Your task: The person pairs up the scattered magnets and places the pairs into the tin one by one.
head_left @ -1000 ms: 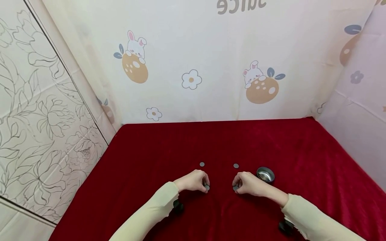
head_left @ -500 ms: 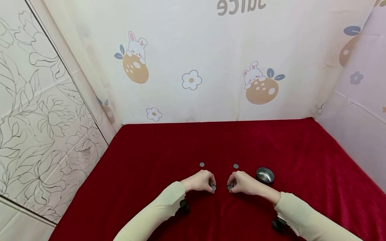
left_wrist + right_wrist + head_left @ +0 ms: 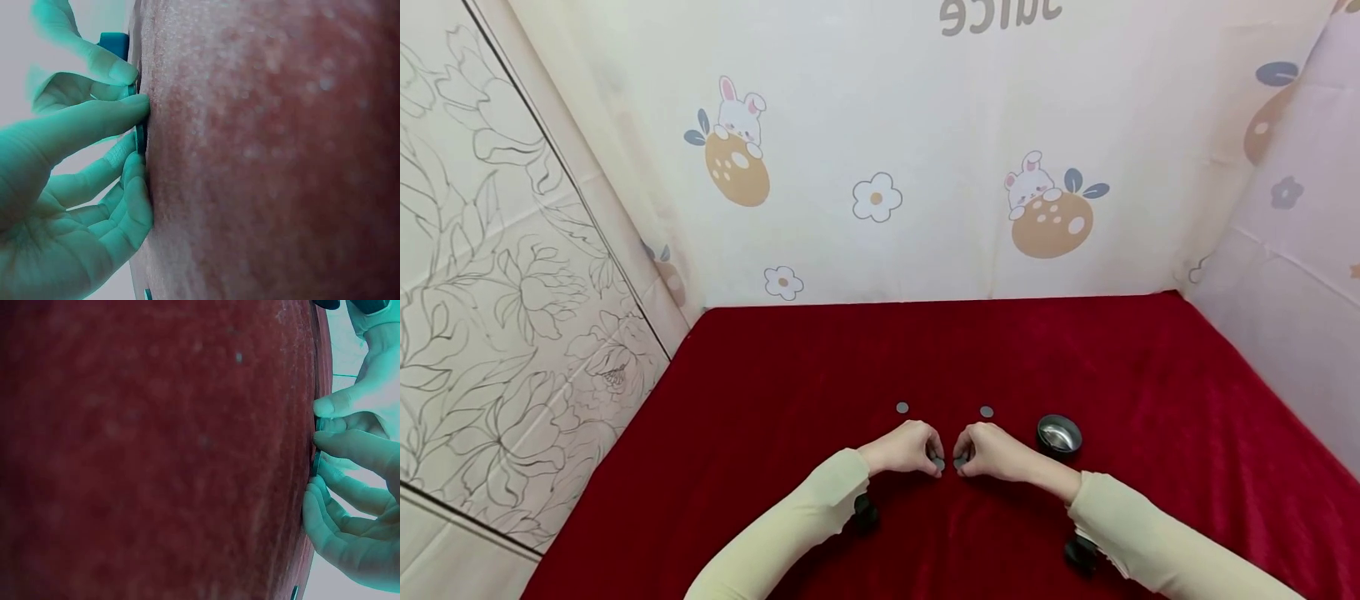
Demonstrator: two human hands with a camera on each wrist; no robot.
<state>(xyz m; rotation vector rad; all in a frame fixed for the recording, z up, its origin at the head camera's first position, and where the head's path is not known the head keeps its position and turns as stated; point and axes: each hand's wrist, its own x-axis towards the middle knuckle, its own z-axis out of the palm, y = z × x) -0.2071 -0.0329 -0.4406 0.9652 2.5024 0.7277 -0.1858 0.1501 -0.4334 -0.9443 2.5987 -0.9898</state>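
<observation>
My left hand point(image 3: 910, 448) pinches a small flat grey disc point(image 3: 939, 463) between thumb and fingers, low over the red cloth. Facing it, my right hand point(image 3: 996, 452) pinches a second grey disc point(image 3: 959, 462) the same way, a narrow gap left between the two. Seen edge-on in the left wrist view, the left hand's disc point(image 3: 141, 136) stands upright at the cloth, its lower fingers curled beside it. The right wrist view likewise shows the right hand's disc point(image 3: 317, 464) at the cloth surface, partly covered by fingers.
Two more grey discs lie flat beyond the hands, a left one point(image 3: 902, 407) and a right one point(image 3: 987, 412). A small round metal bowl point(image 3: 1060, 435) stands just behind the right hand. Red cloth point(image 3: 820, 358) covers the table, with patterned curtains behind it and at both sides.
Both hands have slid toward each other, each carrying its disc, so the gap between the discs has narrowed. The other discs and the bowl stay in place.
</observation>
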